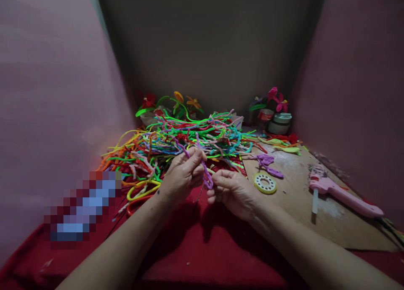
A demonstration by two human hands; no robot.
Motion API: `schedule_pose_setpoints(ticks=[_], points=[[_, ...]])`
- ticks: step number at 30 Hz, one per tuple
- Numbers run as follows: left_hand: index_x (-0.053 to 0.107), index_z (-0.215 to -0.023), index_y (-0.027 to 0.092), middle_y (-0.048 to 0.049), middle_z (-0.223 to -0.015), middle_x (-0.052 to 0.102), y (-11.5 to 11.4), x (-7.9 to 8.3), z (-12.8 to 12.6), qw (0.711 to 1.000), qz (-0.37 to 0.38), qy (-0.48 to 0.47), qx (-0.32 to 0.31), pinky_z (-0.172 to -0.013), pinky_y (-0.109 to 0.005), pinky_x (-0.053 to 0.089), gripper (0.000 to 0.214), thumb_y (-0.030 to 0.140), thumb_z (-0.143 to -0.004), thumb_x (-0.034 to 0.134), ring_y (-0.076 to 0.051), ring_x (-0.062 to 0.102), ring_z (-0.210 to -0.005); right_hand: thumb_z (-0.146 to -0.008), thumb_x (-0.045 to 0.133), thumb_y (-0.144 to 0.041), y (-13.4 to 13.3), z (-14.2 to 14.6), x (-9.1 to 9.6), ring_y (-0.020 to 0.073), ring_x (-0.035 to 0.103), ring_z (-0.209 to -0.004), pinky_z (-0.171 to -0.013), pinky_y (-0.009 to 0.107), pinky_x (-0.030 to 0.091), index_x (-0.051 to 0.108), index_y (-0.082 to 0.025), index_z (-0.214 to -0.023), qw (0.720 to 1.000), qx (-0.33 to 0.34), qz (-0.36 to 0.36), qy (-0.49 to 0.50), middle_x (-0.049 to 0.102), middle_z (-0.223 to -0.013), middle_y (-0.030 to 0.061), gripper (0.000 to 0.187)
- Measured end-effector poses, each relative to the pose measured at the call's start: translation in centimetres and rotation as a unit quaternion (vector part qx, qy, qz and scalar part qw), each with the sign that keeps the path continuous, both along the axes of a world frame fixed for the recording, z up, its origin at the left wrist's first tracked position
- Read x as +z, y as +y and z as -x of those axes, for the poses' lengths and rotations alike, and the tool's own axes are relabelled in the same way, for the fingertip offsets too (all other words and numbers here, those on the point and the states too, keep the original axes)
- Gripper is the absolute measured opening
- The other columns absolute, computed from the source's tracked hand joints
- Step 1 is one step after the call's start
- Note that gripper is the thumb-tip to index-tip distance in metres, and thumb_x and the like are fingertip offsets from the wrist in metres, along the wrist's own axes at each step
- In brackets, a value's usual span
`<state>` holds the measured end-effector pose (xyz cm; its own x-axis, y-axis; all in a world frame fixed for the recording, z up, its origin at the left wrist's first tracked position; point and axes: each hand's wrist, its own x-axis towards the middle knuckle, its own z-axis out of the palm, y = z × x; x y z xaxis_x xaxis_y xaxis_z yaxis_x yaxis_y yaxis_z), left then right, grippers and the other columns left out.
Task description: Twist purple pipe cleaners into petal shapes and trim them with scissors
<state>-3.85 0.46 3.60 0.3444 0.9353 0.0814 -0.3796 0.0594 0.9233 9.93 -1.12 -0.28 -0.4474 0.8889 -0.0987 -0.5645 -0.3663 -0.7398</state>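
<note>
Purple stem in grip of left hand, right hand; multicoloured heap beyond, glue gun rightward.

pink glue gun is just lying on the brown board over on the right with a pale stick poking out of it, and there's a yellow roll with a white holey core near the board's left side. at the back you've got a pink flower by a teal-lidded jar, plus an orange flower further left. red cloth spreads across the front, and some blue thing on the left is pixelated, so can't tell what it is.
</note>
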Motion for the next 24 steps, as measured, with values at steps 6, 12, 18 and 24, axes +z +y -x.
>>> schedule_pose_setpoints(ticks=[6,12,18,24], points=[[0.05,-0.075,0.017,0.0092,-0.046,0.025,-0.31,0.08,-0.08,0.999,-0.009,0.035,0.012,-0.035,-0.012,0.018,0.019,0.034,-0.081,0.053,-0.001,0.022,-0.034,-0.07,0.069,-0.027,-0.25,-0.07,0.16,0.0125,0.06,-0.051,-0.05,0.025,0.051,0.053,-0.012,-0.075,0.999,0.05,-0.001,0.01,0.064,-0.063,0.0045,0.023],[0.05,-0.076,0.017,0.0091,-0.046,0.028,-0.22,0.08,-0.12,0.999,-0.006,0.037,0.013,-0.036,-0.013,0.019,0.019,0.035,-0.08,0.054,-0.001,0.025,-0.035,-0.066,0.071,-0.021,-0.27,0.31,0.03,0.0089,0.056,-0.046,-0.045,0.021,0.047,0.051,-0.014,-0.071,0.999,0.041,0.004,0.007,0.064,-0.061,0.0026,0.023],[0.051,-0.075,0.016,0.0087,-0.046,0.032,-0.07,0.03,-0.22,1.0,0.001,0.013,0.017,-0.034,-0.013,0.021,0.021,0.034,-0.074,0.061,-0.001,0.028,-0.034,-0.06,0.075,-0.021,-0.16,0.34,-0.11,0.0087,0.054,-0.043,-0.041,0.02,0.046,0.052,-0.014,-0.066,1.0,-0.005,-0.001,-0.019,0.062,-0.056,0.0012,0.026],[0.054,-0.078,0.017,0.0077,-0.051,0.038,-0.13,0.15,0.07,0.999,-0.002,0.002,0.045,-0.037,-0.012,0.027,0.023,0.035,-0.07,0.065,-0.001,0.035,-0.038,-0.06,0.074,-0.018,-0.5,0.49,0.33,0.0088,0.054,-0.042,-0.041,0.022,0.048,0.058,-0.011,-0.078,0.999,-0.013,0.002,-0.044,0.062,-0.058,0.0017,0.025]])
